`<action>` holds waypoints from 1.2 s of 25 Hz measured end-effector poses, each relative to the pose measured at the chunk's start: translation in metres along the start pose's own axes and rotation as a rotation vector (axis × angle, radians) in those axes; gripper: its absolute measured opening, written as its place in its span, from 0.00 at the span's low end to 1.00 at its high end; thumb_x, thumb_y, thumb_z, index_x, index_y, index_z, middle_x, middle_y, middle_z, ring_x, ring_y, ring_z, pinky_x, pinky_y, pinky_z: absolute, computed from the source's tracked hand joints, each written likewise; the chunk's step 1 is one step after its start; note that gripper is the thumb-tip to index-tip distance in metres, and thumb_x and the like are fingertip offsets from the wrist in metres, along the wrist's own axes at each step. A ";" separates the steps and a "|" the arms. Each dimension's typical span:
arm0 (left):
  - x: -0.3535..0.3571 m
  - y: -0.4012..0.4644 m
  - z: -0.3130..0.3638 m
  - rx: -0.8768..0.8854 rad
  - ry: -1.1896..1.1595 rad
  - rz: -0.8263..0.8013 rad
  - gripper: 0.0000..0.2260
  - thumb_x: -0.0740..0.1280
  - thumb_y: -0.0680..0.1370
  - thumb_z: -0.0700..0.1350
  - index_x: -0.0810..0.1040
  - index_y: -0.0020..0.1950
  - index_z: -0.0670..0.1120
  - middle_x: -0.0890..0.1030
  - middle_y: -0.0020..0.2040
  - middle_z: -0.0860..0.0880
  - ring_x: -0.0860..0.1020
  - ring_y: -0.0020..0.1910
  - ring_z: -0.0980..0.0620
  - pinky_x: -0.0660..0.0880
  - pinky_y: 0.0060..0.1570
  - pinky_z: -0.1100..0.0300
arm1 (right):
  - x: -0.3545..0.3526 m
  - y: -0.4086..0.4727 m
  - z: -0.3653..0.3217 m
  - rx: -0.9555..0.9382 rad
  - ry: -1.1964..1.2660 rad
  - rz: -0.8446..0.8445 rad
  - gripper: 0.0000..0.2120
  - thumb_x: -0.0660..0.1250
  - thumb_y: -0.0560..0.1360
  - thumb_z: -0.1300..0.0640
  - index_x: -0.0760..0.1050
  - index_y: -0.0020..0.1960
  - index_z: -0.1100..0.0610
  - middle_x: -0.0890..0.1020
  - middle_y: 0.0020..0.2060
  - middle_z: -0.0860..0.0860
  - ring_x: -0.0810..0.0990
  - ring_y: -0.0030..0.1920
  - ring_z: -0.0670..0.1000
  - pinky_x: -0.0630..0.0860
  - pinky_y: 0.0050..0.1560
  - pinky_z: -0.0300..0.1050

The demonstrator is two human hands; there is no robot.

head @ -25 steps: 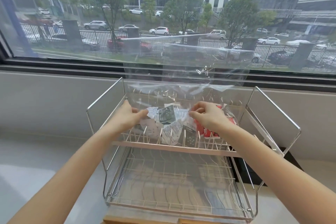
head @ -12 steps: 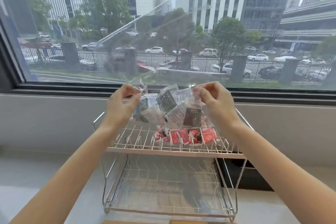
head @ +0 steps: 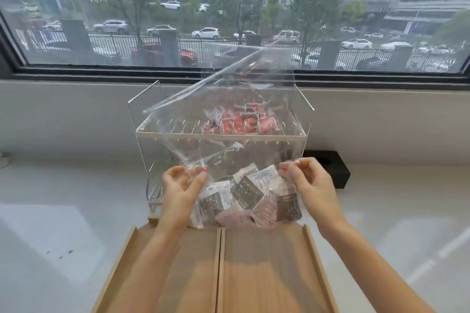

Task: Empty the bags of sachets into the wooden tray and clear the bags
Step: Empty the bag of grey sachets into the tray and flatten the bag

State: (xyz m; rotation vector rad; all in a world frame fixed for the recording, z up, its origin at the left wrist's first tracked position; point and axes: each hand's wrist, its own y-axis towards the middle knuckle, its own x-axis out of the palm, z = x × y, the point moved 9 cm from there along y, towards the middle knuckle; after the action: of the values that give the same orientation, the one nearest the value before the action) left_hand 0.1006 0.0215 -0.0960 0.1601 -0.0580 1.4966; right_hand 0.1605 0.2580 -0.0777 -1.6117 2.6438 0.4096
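A clear plastic bag [head: 229, 114] hangs in front of me, its lower part full of black and white sachets [head: 248, 192]. My left hand [head: 181, 185] pinches the bag on its left side and my right hand [head: 309, 183] pinches it on the right. The loaded end hovers just above the far edge of the wooden tray [head: 316, 256], which has a centre divider and shows bare wood in both halves. The bag's empty upper part stands up, tilted, before the window. A second bag of red sachets [head: 241, 123] lies on the top shelf of the wire rack [head: 218, 134].
The wire rack stands on a pale counter [head: 63, 223] just behind the tray, under a wide window. A black box [head: 330, 168] sits to the right of the rack against the grey wall. Bare counter lies on both sides of the tray.
Both hands have carried the bag of black and white sachets off the rack's top shelf, down and toward me, to just above the tray. The view has tilted down, showing the tray.
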 end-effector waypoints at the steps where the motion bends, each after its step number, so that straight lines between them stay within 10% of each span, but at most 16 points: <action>1: -0.003 -0.009 -0.021 -0.076 -0.043 0.014 0.20 0.64 0.75 0.42 0.58 0.62 0.47 0.78 0.51 0.52 0.76 0.48 0.59 0.68 0.52 0.59 | -0.002 -0.013 0.020 0.051 0.002 0.000 0.03 0.64 0.75 0.56 0.74 0.44 0.55 0.83 0.44 0.50 0.81 0.47 0.48 0.76 0.49 0.45; 4: -0.009 -0.036 -0.071 -0.249 -0.118 -0.008 0.26 0.65 0.74 0.40 0.60 0.69 0.45 0.76 0.54 0.47 0.75 0.48 0.54 0.70 0.50 0.60 | -0.009 -0.046 0.077 0.205 -0.008 0.019 0.04 0.64 0.74 0.58 0.73 0.41 0.55 0.83 0.43 0.52 0.81 0.46 0.50 0.76 0.47 0.45; 10: -0.014 -0.056 -0.090 -0.256 -0.020 -0.068 0.07 0.64 0.73 0.37 0.73 0.42 0.49 0.75 0.40 0.51 0.74 0.40 0.54 0.69 0.41 0.64 | -0.012 -0.076 0.139 0.375 -0.155 -0.044 0.09 0.62 0.74 0.65 0.71 0.50 0.54 0.78 0.42 0.48 0.79 0.48 0.54 0.74 0.49 0.45; 16: -0.002 -0.051 -0.069 -0.123 0.132 -0.141 0.03 0.66 0.73 0.41 0.73 0.44 0.48 0.79 0.51 0.55 0.76 0.52 0.58 0.69 0.50 0.64 | -0.022 -0.065 0.095 0.182 -0.074 -0.055 0.12 0.60 0.75 0.67 0.75 0.50 0.52 0.81 0.49 0.50 0.78 0.53 0.47 0.72 0.52 0.30; 19: 0.003 -0.047 -0.046 -0.035 0.057 -0.130 0.06 0.66 0.70 0.46 0.74 0.46 0.49 0.80 0.46 0.52 0.79 0.45 0.60 0.74 0.45 0.69 | -0.036 -0.055 0.083 0.207 0.040 -0.005 0.05 0.63 0.75 0.61 0.75 0.50 0.55 0.81 0.49 0.56 0.79 0.53 0.53 0.74 0.56 0.41; 22: 0.002 -0.045 -0.031 0.011 0.035 -0.098 0.09 0.65 0.67 0.51 0.76 0.45 0.52 0.80 0.42 0.53 0.78 0.43 0.59 0.74 0.43 0.67 | -0.058 -0.048 0.079 0.233 0.088 0.127 0.04 0.62 0.76 0.60 0.73 0.48 0.53 0.79 0.46 0.53 0.79 0.53 0.55 0.74 0.58 0.47; 26: 0.005 -0.050 -0.016 0.077 0.050 -0.124 0.03 0.65 0.71 0.46 0.78 0.43 0.50 0.80 0.41 0.55 0.78 0.40 0.65 0.74 0.42 0.71 | -0.099 -0.041 0.018 -0.008 0.053 0.492 0.10 0.57 0.77 0.64 0.68 0.54 0.52 0.74 0.49 0.49 0.74 0.48 0.38 0.69 0.50 0.24; 30: 0.013 -0.056 -0.003 0.189 0.165 -0.185 0.10 0.61 0.75 0.36 0.78 0.43 0.49 0.81 0.38 0.59 0.77 0.41 0.63 0.72 0.42 0.73 | -0.035 -0.014 -0.073 -0.273 -0.175 0.051 0.10 0.57 0.77 0.63 0.75 0.49 0.51 0.81 0.41 0.43 0.79 0.43 0.35 0.72 0.48 0.27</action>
State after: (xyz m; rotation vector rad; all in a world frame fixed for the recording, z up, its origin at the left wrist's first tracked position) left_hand 0.1574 0.0305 -0.1008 0.1883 0.2265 1.3239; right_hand 0.1981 0.2651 -0.0047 -1.4913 2.5904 0.9041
